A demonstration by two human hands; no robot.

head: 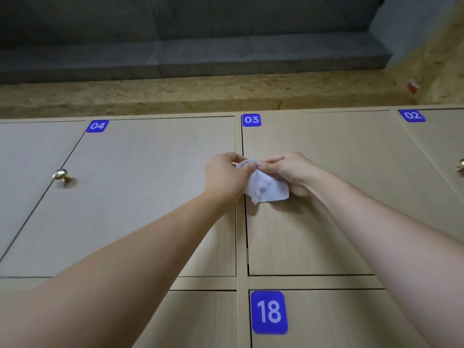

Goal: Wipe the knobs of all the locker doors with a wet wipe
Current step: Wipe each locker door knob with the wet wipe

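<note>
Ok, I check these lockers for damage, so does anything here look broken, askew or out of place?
Nothing stands out. The doors 04, 03 and 18 sit flush and closed, number labels straight. Both hands, left hand and right hand, pinch a white wet wipe at the seam, hiding any knob there.

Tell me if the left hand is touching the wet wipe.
Touching. The head view shows the left hand pinching the top edge of the wet wipe, while the right hand grips it too.
</note>
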